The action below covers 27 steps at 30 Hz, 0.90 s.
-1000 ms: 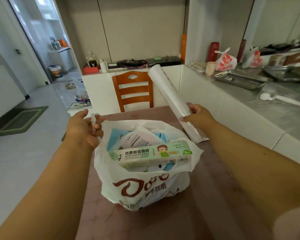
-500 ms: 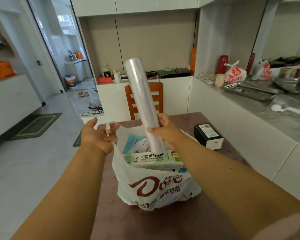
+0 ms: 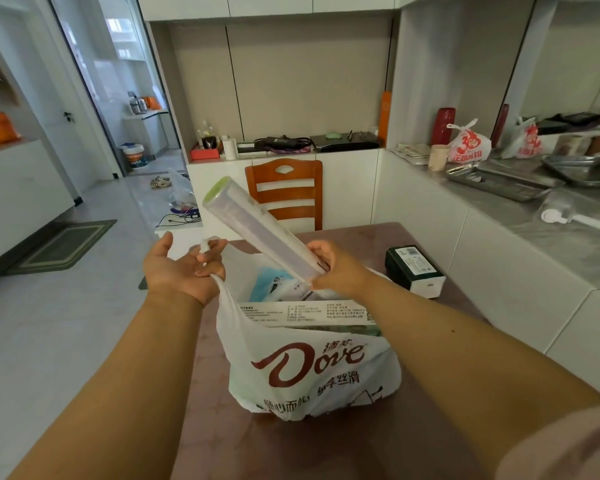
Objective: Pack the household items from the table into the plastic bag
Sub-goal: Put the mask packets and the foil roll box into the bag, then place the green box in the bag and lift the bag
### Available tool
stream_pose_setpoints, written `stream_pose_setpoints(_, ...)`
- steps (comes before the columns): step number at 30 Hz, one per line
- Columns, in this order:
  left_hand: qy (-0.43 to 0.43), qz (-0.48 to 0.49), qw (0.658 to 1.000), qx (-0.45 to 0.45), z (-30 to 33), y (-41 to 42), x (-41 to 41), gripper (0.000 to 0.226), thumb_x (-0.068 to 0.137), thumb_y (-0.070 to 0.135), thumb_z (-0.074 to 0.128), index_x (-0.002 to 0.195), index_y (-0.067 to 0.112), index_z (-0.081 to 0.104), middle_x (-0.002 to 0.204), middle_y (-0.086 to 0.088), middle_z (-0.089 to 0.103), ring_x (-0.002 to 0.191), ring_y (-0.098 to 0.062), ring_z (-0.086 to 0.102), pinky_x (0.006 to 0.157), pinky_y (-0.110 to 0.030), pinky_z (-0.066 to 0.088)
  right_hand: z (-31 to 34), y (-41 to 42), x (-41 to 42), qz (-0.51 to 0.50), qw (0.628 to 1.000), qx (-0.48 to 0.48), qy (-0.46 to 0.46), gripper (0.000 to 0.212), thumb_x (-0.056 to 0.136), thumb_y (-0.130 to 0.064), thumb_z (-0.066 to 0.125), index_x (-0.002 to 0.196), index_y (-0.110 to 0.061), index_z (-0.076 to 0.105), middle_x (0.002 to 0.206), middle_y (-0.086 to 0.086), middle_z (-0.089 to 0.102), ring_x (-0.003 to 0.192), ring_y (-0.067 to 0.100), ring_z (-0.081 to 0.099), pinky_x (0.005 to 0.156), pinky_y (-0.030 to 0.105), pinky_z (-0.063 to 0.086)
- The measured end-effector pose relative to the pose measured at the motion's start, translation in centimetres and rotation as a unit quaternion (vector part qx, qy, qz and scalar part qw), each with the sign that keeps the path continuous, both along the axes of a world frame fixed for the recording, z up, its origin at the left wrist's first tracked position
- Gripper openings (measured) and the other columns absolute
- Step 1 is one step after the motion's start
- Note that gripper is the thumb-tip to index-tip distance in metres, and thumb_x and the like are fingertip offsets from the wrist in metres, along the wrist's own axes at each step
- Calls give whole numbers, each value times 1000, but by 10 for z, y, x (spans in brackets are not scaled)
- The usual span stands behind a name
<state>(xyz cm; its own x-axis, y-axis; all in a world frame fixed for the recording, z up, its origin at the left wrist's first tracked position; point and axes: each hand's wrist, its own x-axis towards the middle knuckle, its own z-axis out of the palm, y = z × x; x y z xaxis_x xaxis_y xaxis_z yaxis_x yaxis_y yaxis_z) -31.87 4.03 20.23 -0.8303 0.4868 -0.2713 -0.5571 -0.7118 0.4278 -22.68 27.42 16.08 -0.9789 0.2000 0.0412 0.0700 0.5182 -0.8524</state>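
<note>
A white plastic bag (image 3: 312, 372) with red lettering stands on the brown table (image 3: 326, 452). My left hand (image 3: 184, 271) pinches its left handle and holds it up. My right hand (image 3: 336, 271) grips the lower end of a long clear roll of plastic wrap (image 3: 257, 230), tilted up to the left over the bag's mouth. A long foil box (image 3: 309, 311) lies across the bag's opening, with blue and white packets (image 3: 278, 285) behind it. A dark green and white box (image 3: 414, 270) sits on the table to the right of the bag.
A wooden chair (image 3: 284, 192) stands at the table's far end. A white counter (image 3: 534, 244) runs along the right with metal trays (image 3: 499, 181), a cup and a red-printed bag (image 3: 468, 143). Open floor with a mat (image 3: 63, 245) lies to the left.
My right hand carried the roll from the right side to above the bag, then tipped it from upright to slanting left. The foil box has turned. My left hand keeps the handle.
</note>
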Motion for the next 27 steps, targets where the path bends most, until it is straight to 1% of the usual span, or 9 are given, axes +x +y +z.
stream_pose_setpoints(4, -2, 7, 999, 31, 1, -6, -1, 68, 87, 47, 42, 138, 1, 39, 133, -6, 52, 40, -9, 37, 32, -18, 25, 3, 19, 9, 24, 994, 105, -38, 71, 75, -2, 74, 135, -20, 42, 133, 4, 52, 121, 20, 50, 102, 35, 44)
stream_pose_setpoints(6, -4, 8, 999, 43, 2, -9, 1, 71, 87, 47, 43, 138, -1, 37, 141, -5, 44, 39, -9, 37, 32, -17, 25, 1, 31, 15, 21, 988, 145, -54, 68, 74, -2, 73, 134, -21, 45, 130, 3, 54, 116, 20, 53, 99, 35, 46)
stream_pose_setpoints(11, 3, 6, 1000, 25, 7, -6, 9, 70, 89, 48, 44, 139, -1, 35, 136, -20, 52, 40, -8, 38, 35, -14, 26, -15, 41, 28, -4, 963, 238, -128, 60, 76, -11, 70, 130, -32, 50, 121, -3, 61, 104, 17, 60, 90, 36, 53)
stream_pose_setpoints(14, 20, -3, 1000, -17, 12, 4, 15, 68, 89, 47, 44, 138, -1, 37, 130, -22, 58, 42, -7, 39, 35, -15, 29, -16, 23, 23, 20, 964, 231, -133, 55, 83, -23, 66, 133, -35, 48, 122, -6, 59, 107, 15, 58, 93, 34, 50)
stream_pose_setpoints(17, 24, -3, 999, -34, 14, 8, 18, 65, 88, 46, 46, 134, 0, 42, 129, -19, 60, 43, -6, 38, 35, -15, 30, -13, 22, 13, 19, 953, 257, -158, 39, 93, -30, 52, 132, -26, 52, 123, -1, 61, 108, 17, 57, 95, 33, 46)
stream_pose_setpoints(20, 27, -1, 999, -42, 16, 5, 16, 62, 88, 45, 46, 132, 0, 45, 129, -18, 60, 41, -7, 39, 34, -15, 29, -7, 40, 16, -38, 917, 331, -220, 35, 98, -23, 42, 126, -8, 56, 107, 6, 60, 95, 20, 58, 86, 31, 47)
stream_pose_setpoints(23, 31, -1, 998, -54, 17, 7, 16, 61, 89, 43, 46, 131, 0, 45, 124, -19, 63, 40, -7, 39, 33, -16, 31, 3, 58, 21, -85, 887, 406, -202, 45, 98, -33, 38, 136, -9, 46, 132, 10, 54, 116, 26, 53, 100, 39, 41)
stream_pose_setpoints(25, 35, 0, 997, -73, 18, 10, 15, 58, 90, 42, 46, 130, 0, 46, 113, -17, 67, 40, -7, 40, 33, -15, 31, 14, 66, 21, -99, 892, 405, -174, 46, 98, -33, 41, 139, -12, 45, 139, 8, 51, 125, 29, 49, 106, 41, 39)
stream_pose_setpoints(27, 48, -3, 992, -118, 19, 16, 13, 53, 91, 39, 45, 125, -1, 50, 93, -14, 69, 38, -7, 41, 33, -15, 32, 18, 75, 20, -92, 912, 368, -159, 31, 98, -28, 45, 117, -12, 63, 116, 3, 64, 114, 27, 58, 101, 36, 45)
